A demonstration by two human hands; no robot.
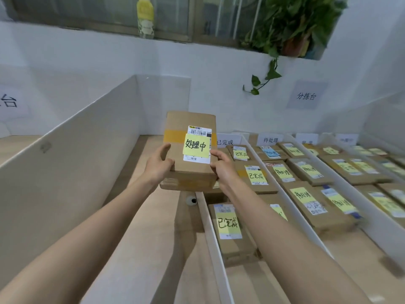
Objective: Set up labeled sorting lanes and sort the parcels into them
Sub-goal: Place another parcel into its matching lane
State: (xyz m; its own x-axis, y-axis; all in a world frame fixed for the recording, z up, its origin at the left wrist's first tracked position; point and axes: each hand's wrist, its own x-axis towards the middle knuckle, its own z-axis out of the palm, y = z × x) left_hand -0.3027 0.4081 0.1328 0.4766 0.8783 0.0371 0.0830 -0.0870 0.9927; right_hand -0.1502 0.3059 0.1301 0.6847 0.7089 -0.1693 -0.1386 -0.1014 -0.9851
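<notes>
I hold a brown cardboard parcel [188, 172] in the air, its top tilted toward me. A yellow sticky note [195, 146] reading 处理中 sits over its white shipping label. My left hand [158, 164] grips its left side and my right hand [221, 166] grips its right side. It hovers above the wooden lane between the tall white wall [72, 163] and a thin white divider [213, 238]. To the right, lanes hold several parcels with yellow notes, such as one marked 已完成 [230, 224] and one marked 待处理 [306, 200].
White lane cards stand at the back: 已完成 [225, 141] and 待处理 [270, 139]. A round cable hole [191, 200] is in the wooden tabletop [153, 249]. A wall sign [306, 95] hangs at right. A plant [291, 29] and a yellow bottle [145, 17] stand on the window sill.
</notes>
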